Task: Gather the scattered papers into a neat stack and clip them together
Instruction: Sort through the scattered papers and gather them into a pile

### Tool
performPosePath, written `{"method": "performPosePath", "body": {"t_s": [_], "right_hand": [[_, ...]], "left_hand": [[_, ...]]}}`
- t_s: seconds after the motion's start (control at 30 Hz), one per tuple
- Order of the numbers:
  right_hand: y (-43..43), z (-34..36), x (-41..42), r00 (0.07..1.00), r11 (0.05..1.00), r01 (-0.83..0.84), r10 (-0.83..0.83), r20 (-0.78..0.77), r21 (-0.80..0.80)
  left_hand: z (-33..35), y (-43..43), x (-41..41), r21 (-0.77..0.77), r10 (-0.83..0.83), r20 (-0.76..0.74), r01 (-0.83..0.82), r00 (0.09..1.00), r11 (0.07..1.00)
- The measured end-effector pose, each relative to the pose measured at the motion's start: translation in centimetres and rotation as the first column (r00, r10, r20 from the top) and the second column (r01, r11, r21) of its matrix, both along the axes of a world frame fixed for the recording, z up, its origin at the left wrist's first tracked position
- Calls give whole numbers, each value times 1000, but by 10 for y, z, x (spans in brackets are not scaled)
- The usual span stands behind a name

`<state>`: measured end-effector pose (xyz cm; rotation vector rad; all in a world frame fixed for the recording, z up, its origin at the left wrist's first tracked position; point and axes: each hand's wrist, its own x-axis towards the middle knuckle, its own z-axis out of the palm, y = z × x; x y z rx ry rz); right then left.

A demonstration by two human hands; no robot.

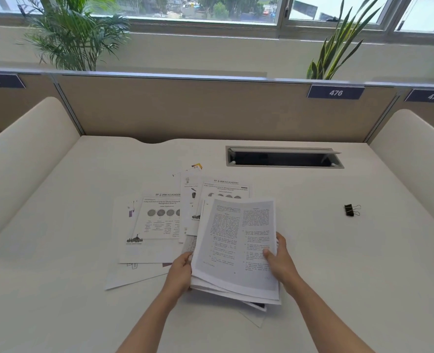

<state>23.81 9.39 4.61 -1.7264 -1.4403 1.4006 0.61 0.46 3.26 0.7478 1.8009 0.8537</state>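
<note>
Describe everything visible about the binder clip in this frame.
The binder clip is small, with a black body and two thin silver wire handles that point right. It lies alone on the white desk, right of the papers and nearer than the cable slot. Nothing touches it; neither hand is near. Its jaws look shut, clamping nothing.

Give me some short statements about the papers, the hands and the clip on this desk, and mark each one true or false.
1. Both hands hold a bundle of papers: left hand, right hand. True.
2. The binder clip is already on the bundle. False: it lies alone on the desk, to the right.
3. Other sheets lie spread to the left of the bundle. True.
4. The panel label directly ahead reads 480. False: it reads 476.
</note>
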Motion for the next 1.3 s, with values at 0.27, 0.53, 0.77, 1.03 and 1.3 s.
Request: {"method": "performPosePath", "body": {"t_s": [0.27, 0.53, 0.77, 1.03, 1.3], "right_hand": [[-8, -5, 3, 999, 1000, -22, 22, 42, -12], [-9, -7, 11, 997, 998, 66, -67, 32, 25], [-8, -10, 19, 984, 989, 149, -150, -94, -20], [-6, -9, 39, 958, 962, 268, -262, -114, 44], [-1, -15, 55, 954, 953, 297, -293, -65, 54]], "left_hand": [[0, 0, 11, 82, 11, 42, -14, 999, 997], [1, 6, 19, 149, 158, 193, -188, 968, 971], [-2, 17, 20, 206, 93, 161, -126, 982, 970], [-3, 65, -2, 183, 75, -273, -25, 959, 983], [-3, 114, -2, -111, -123, -620, 68, 775, 991]]}}
